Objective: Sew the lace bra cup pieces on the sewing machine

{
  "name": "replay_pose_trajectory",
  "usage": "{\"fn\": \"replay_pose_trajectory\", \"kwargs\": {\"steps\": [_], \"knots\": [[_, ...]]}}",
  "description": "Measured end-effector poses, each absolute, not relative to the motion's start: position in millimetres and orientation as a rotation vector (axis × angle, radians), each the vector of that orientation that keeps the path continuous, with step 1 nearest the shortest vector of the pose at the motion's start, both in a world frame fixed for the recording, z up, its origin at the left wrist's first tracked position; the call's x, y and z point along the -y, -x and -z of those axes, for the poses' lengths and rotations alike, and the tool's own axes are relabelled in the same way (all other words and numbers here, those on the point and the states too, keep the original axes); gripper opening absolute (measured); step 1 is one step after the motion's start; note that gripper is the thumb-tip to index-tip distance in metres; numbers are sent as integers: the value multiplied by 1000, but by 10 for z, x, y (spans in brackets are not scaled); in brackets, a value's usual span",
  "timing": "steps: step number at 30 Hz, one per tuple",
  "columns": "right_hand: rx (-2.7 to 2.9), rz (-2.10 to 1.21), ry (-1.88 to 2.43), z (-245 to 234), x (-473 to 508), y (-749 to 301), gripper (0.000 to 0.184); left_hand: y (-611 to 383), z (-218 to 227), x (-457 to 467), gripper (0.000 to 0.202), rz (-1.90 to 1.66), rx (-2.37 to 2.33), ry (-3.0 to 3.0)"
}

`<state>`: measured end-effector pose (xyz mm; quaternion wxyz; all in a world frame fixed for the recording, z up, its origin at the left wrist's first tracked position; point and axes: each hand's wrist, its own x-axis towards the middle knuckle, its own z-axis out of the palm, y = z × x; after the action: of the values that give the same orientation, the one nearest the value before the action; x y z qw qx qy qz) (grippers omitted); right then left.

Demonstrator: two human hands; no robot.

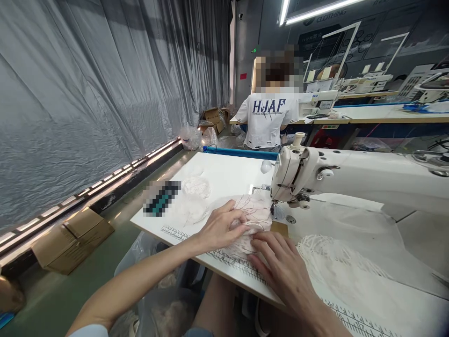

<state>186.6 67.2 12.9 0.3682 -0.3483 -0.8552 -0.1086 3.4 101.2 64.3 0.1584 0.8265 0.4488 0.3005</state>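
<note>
A white sewing machine (333, 180) stands on a white table (228, 175), its needle end over a small piece of white lace fabric with red threads (254, 208). My left hand (220, 227) rests on the left part of this fabric, fingers curled and pinching its edge. My right hand (280, 267) lies flat on the fabric's near edge, fingers stretched out toward the needle. More white lace pieces (194, 194) lie to the left, and a larger lace piece (336, 264) lies to the right.
A ruler strip (224, 257) runs along the table's near edge. Cardboard boxes (72, 238) sit on the green floor at left, beside a grey plastic curtain (87, 93). A person in a white printed shirt (268, 119) stands with their back turned beyond the table. Plastic bags (157, 299) lie under the table.
</note>
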Motion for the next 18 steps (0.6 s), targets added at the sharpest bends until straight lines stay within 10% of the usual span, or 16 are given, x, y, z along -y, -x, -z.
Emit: {"fn": "replay_pose_trajectory", "kwargs": {"steps": [18], "knots": [[2091, 156, 882, -132, -910, -1814, 23, 66, -650, -1040, 13, -719, -1163, -2385]]}}
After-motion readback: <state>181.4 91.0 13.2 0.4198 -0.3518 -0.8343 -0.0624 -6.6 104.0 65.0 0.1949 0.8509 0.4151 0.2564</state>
